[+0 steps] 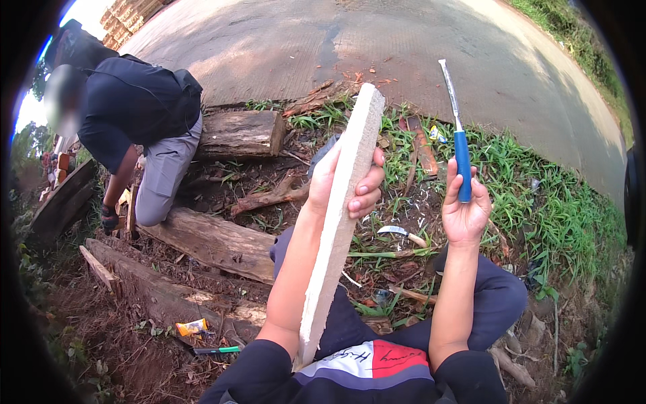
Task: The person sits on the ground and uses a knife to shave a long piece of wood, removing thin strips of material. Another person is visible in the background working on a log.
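My left hand (367, 192) is wrapped round a long, pale strip of wood (343, 209). The strip stands tilted, its lower end close to my shirt and its upper end pointing away; one long face is whiter than the other. In my right hand (465, 214), a wood chisel (462, 158) is held upright by its blue handle, the metal blade pointing up and away from me. Wood and chisel are apart. On the ground between my arms lies a curved knife (395, 231) with a wooden handle.
Old logs (222, 244) lie to the left, with another log (242, 133) beyond. A co-worker (145, 121) bends over there. A yellow packet (192, 327) and a green-ended tool (217, 349) lie at lower left. Grass (545, 195) borders the paved road (404, 40).
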Motion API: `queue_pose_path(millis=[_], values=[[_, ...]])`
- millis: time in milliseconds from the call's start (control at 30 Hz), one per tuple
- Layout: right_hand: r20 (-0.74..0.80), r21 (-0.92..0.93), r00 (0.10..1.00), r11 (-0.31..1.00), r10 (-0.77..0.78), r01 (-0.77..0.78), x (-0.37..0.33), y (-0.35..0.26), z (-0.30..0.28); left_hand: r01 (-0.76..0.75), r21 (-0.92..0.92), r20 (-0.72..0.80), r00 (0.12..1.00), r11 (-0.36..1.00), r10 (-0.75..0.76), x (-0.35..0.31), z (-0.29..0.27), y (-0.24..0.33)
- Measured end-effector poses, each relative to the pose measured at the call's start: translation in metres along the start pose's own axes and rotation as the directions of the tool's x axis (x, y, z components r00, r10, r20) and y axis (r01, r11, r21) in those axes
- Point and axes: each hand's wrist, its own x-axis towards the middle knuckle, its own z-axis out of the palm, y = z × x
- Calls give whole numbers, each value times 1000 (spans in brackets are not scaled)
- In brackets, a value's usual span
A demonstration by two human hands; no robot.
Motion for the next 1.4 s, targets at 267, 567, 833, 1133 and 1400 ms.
queue_pose_path(millis=[267,567,833,1133,1400], values=[[2,-895,912,407,411,-182,-44,-11,103,-8,426,-193,976,905,99,26,47,-22],[-108,-975,917,141,384,-174,-81,8,53,110,665,-409,881,739,237,53,47,-15],[140,-989,983,73,122,132,-76,22,53,153,652,-445,870,742,211,62,45,-18],[184,-969,959,-127,214,214,-69,2,65,75,616,-402,886,784,231,63,47,-14],[337,-903,930,-230,144,363,-68,12,57,97,564,-420,889,820,183,61,49,-17]])
